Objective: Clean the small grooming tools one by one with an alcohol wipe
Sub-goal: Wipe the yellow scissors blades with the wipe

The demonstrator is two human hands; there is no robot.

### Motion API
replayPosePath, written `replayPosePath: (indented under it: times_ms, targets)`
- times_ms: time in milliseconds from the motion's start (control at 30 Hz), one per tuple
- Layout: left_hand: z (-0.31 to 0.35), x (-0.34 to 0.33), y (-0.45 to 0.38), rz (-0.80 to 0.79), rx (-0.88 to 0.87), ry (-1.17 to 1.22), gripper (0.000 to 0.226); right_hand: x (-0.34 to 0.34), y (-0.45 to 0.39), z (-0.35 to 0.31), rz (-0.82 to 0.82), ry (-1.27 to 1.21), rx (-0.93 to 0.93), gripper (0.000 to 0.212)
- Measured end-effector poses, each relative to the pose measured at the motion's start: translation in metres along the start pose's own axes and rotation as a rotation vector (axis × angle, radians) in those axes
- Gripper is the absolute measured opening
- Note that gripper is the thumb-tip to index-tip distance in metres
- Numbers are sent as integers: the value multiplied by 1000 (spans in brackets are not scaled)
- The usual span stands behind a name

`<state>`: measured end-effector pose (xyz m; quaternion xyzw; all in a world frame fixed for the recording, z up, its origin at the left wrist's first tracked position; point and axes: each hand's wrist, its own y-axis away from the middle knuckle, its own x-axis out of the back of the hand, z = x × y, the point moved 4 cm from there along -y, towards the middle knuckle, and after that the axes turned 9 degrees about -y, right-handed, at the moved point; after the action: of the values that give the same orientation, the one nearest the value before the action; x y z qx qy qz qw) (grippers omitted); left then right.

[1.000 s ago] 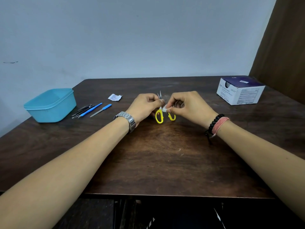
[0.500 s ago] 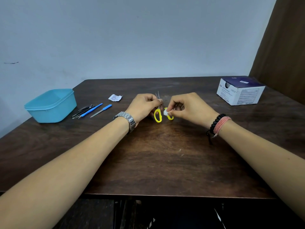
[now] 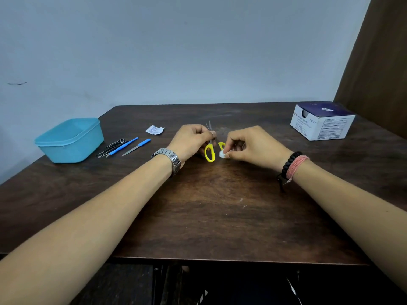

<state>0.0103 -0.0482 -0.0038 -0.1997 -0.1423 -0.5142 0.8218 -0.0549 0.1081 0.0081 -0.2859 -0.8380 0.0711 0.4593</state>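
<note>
Head view, wide-angle, down onto dark wooden table (image 3: 220,216). Small yellow-handled scissors (image 3: 210,148) held upright just above tabletop, blades pointing away, pinched near pivot by curled fingers of left hand (image 3: 190,140). Folded white alcohol wipe (image 3: 222,154) pinched between thumb and fingertips of right hand (image 3: 253,146). Compared with a second ago, wipe lower: then beside upper handle, now down at right yellow loop. Probably means blades done, handles being finished, scissors nearly ready to set down. Wipe touching or just beside right loop; contact too small to confirm. Waiting left of hands: dark metal tweezers and clippers (image 3: 114,144), two blue-handled tools (image 3: 132,145), teal plastic tub (image 3: 70,139), torn white sachet (image 3: 154,129). White and navy swab box (image 3: 323,124) far right.
</note>
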Motion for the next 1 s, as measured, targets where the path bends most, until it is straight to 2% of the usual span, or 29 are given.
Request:
replayPosePath:
  times_ms: [200, 467, 667, 867, 1000]
  targets:
    - [2, -4, 2, -31, -13, -15, 27, 2, 0, 1, 135, -41, 8, 6]
    - [0, -1, 1, -1, 15, -9, 23, 2, 0, 3, 18, -22, -33, 8]
    - [1, -5, 2, -39, -11, 5, 33, 5, -1, 2, 138, -45, -17, 8]
    - [-1, 1, -1, 10, 5, -10, 22, 2, 0, 3, 1, -10, -57, 9]
    - [-1, 1, -1, 26, 12, -10, 21, 3, 0, 3, -16, -6, -60, 9]
